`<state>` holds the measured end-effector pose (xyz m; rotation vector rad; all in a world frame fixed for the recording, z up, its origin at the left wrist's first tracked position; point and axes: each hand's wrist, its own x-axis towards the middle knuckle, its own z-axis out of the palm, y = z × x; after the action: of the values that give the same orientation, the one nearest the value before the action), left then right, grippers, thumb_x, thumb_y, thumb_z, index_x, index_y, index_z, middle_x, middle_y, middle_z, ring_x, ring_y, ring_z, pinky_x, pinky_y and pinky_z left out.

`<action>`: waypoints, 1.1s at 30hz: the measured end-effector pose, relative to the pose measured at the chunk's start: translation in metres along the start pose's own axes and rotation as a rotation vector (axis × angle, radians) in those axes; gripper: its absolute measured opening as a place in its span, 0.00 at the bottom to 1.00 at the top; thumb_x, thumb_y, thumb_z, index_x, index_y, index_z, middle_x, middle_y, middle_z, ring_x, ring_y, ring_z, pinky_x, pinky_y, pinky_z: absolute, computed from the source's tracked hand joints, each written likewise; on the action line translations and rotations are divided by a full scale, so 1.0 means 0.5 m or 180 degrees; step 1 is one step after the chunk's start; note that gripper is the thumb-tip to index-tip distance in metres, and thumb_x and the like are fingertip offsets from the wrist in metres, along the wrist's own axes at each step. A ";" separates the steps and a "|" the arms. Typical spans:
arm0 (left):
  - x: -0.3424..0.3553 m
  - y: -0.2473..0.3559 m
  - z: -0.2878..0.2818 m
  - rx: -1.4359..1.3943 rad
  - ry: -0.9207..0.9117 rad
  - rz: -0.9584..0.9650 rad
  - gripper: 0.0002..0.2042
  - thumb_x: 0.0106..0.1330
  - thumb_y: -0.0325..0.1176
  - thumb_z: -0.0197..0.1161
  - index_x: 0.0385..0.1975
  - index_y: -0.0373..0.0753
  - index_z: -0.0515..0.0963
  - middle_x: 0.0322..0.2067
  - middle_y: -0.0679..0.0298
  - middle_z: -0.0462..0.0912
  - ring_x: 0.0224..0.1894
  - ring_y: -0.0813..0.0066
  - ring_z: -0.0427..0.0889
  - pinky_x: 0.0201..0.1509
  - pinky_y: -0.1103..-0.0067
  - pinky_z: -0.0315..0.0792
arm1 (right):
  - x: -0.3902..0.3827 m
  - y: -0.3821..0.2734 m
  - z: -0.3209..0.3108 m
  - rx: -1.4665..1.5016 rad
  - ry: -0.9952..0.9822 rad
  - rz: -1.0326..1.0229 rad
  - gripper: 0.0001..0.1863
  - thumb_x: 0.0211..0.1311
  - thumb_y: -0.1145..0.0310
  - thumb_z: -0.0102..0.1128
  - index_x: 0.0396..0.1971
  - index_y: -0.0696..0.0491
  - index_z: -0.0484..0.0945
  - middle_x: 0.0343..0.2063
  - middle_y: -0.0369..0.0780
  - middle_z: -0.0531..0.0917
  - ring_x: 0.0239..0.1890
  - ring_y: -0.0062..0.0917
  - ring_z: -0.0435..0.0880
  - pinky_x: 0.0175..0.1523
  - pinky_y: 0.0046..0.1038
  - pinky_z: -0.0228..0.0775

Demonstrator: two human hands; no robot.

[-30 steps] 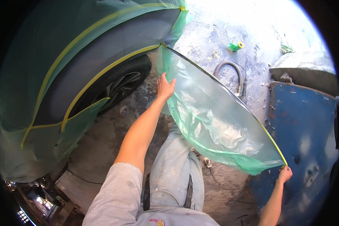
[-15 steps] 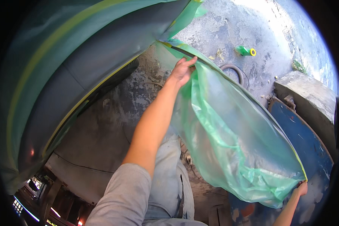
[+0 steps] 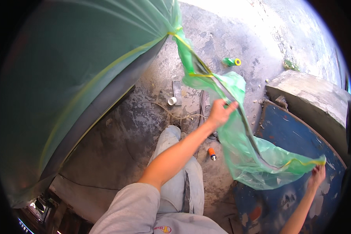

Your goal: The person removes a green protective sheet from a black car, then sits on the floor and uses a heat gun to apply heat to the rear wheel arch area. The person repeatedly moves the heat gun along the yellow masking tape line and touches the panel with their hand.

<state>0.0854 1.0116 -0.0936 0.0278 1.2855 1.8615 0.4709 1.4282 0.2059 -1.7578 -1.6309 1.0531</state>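
Green translucent masking film drapes over a car body at the left, over a grey panel and yellow tape. From its upper corner, a long loose sheet of green film with yellow tape and a dark strip along it runs down to the right. My left hand, slightly blurred, grips this sheet partway along, near the dark strip. My right hand is closed on the sheet's taped end at the lower right, over a blue board.
A green roll with yellow core, a grey plate with a white cup, an orange-and-silver cylinder and cords lie on the stained floor. A concrete block stands at right.
My left hand has moved right and down along the sheet, which has gone from spread out to narrower and bunched. The grey car panel is now more hidden under film.
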 end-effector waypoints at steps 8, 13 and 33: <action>-0.060 0.235 0.267 0.0750 -0.0197 0.0465 0.14 0.71 0.39 0.64 0.34 0.32 0.83 0.24 0.66 0.83 0.30 0.84 0.75 0.35 0.76 0.72 | -0.246 -0.143 0.457 0.0162 -0.3072 0.0419 0.37 0.66 0.33 0.54 0.55 0.53 0.74 0.46 0.40 0.83 0.53 0.31 0.82 0.55 0.40 0.74; -0.141 0.304 0.429 0.0453 -0.0620 0.0636 0.14 0.69 0.38 0.65 0.30 0.30 0.82 0.20 0.59 0.80 0.24 0.77 0.75 0.30 0.70 0.70 | -0.264 -0.253 0.555 0.0556 -0.3716 0.1023 0.29 0.69 0.47 0.59 0.55 0.57 0.77 0.48 0.38 0.83 0.48 0.23 0.81 0.54 0.28 0.73; -0.167 0.427 0.129 0.0333 0.1238 0.0190 0.12 0.69 0.41 0.61 0.34 0.38 0.81 0.29 0.68 0.79 0.31 0.78 0.75 0.40 0.78 0.73 | -0.203 -0.657 0.312 -0.0114 -0.3764 -0.1674 0.15 0.52 0.75 0.57 0.40 0.64 0.82 0.31 0.35 0.85 0.30 0.14 0.80 0.38 0.18 0.72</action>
<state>0.0351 0.9834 0.1373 -0.2542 1.6609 1.9089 0.1559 1.3551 0.4009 -0.5170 -2.5407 1.9154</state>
